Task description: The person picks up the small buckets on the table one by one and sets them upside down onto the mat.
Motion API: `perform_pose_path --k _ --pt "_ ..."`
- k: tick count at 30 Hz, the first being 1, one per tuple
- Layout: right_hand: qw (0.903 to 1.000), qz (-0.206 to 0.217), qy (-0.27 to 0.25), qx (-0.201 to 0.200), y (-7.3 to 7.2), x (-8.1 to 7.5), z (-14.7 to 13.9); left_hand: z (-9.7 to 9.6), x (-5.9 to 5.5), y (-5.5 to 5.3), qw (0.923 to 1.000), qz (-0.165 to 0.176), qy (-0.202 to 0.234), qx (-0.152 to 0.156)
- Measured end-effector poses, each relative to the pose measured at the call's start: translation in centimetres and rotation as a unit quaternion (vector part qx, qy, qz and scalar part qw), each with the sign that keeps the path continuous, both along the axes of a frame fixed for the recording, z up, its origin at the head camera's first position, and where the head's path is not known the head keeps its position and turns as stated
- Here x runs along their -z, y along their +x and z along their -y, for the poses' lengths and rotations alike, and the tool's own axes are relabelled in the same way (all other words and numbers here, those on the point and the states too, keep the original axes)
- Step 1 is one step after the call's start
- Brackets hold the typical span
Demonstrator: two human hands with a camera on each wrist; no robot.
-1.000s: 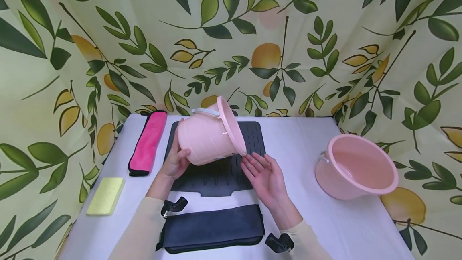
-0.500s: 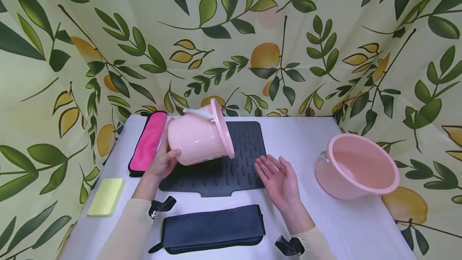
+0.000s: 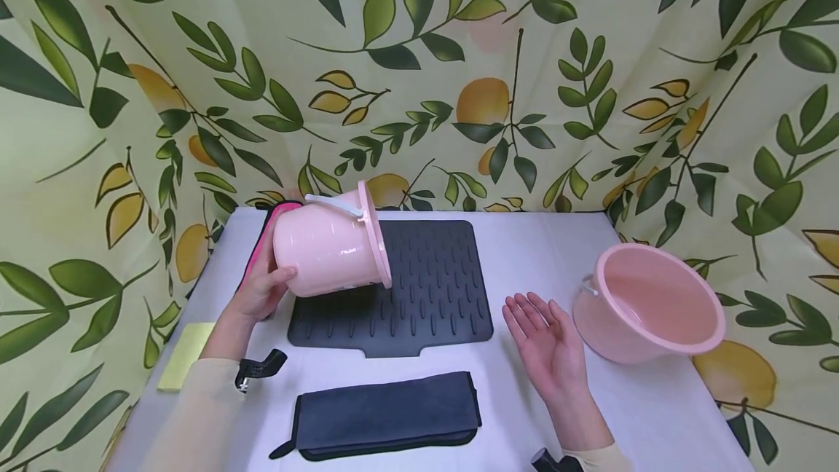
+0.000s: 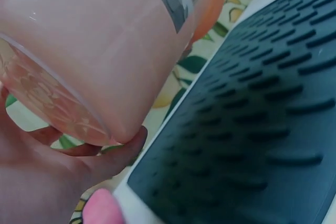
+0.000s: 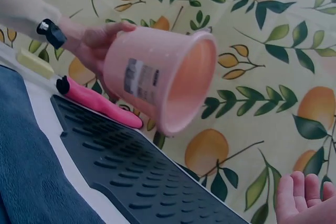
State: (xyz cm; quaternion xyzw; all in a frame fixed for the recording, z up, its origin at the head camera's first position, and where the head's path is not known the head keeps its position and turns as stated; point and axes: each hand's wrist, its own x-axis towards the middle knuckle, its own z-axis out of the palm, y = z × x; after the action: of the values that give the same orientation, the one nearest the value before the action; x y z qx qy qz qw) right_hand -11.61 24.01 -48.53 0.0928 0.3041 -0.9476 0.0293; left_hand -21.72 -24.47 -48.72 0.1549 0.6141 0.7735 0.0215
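Note:
A pink bucket (image 3: 324, 246) with a pale handle is tipped on its side in the air, its mouth facing right. My left hand (image 3: 258, 290) grips it by the base, thumb on the near side and the other fingers mostly hidden behind it. In the right wrist view the bucket (image 5: 152, 72) shows a label on its wall. Below lies a dark ribbed mat (image 3: 432, 282). My right hand (image 3: 550, 348) is held palm up with straight fingers, holding nothing. It is nearest to a second pink bucket (image 3: 629, 304), which stands upright at the right.
A folded dark cloth (image 3: 387, 414) lies in front of the mat. Behind the left hand, a pink cloth (image 3: 262, 246) with black edging is partly covered. A yellow sponge-like block (image 3: 183, 355) sits at the left edge of the white table (image 3: 524, 253). A leaf-patterned curtain (image 3: 419, 93) encloses the back and sides.
The held bucket has moved left with my left hand, from above the mat's middle to its left side. My right hand has drawn away to the right, towards the standing bucket.

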Motion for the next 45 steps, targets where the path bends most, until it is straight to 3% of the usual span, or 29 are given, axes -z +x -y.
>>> perform_pose_path --k 7,14,19,22,31,35,41,45 --pt "0.9982 -0.040 -0.045 -0.006 0.8 0.1 -1.9 2.9 -0.6 0.2 0.9991 0.001 -0.043 -0.005" --pt "0.9964 -0.037 -0.076 -0.002 1.8 -0.1 -3.6 4.7 -1.4 0.7 0.9958 0.004 -0.087 -0.025" --pt "0.9954 -0.040 -0.087 -0.003 2.3 -0.1 -4.4 5.6 -1.9 1.0 0.9905 0.000 -0.134 -0.033" --pt "0.9954 -0.043 -0.085 -0.006 2.4 -0.1 -4.7 6.2 -2.5 0.9 0.9835 -0.003 -0.176 -0.041" --pt "0.9977 -0.011 -0.066 0.005 2.6 0.0 -4.5 7.5 -5.4 1.0 0.9492 -0.022 -0.307 -0.066" --pt "0.9980 0.000 -0.063 0.010 2.6 0.0 -4.5 7.6 -6.1 1.5 0.9274 -0.034 -0.364 -0.080" --pt "0.9975 0.000 -0.070 0.011 2.6 -0.1 -4.5 6.4 -7.2 2.1 0.8977 -0.065 -0.427 -0.085" --pt "0.9952 -0.024 -0.095 0.002 2.7 0.1 -4.6 5.0 -8.2 2.3 0.8752 -0.084 -0.468 -0.087"
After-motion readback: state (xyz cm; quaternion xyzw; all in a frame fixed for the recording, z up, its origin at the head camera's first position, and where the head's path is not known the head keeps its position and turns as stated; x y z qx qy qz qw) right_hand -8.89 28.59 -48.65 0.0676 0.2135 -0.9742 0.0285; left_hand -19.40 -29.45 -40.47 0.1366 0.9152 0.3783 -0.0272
